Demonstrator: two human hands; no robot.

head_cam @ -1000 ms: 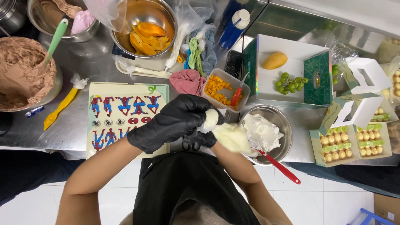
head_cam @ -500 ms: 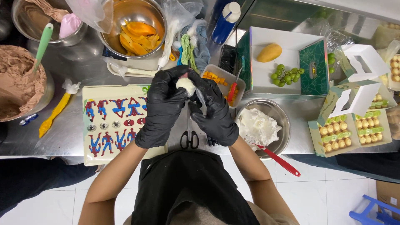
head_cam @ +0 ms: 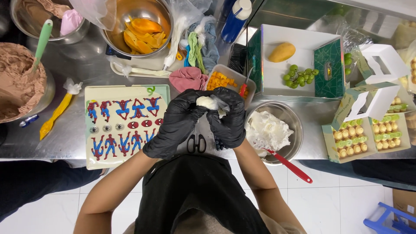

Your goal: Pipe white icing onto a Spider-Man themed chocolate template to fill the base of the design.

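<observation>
Since the half-second-earlier frame the two hands have closed in tighter around the small white dough ball [head_cam: 207, 102], which now sits a little lower, at centre frame just below the clear plastic tub of orange fruit cubes [head_cam: 225, 82]. The left hand in a black glove [head_cam: 175, 123] is cupped, fingers curled up under and around the ball; the right hand in a black glove [head_cam: 229, 119] is likewise curled, thumb and fingertips pinching at a thin translucent film or skin beside the ball. Both are closed on the same piece, held above the steel worktop [head_cam: 86, 69]. Black-handled scissors [head_cam: 197, 142] lie on the table directly below the hands. To the left lies a pale sheet of red-and-blue printed figure decorations [head_cam: 123, 123]; to the right stands a steel bowl of white cream [head_cam: 273, 130] with a red-handled spatula [head_cam: 288, 164] leaning out of it. Judgement: the step in hand looks like gathering and sealing a wrapper around a filling, shaping it round. The next move probably calls for pinching the seam shut with light, even pressure, so the thin skin does not tear; whether the seam is already closed cannot be told.
</observation>
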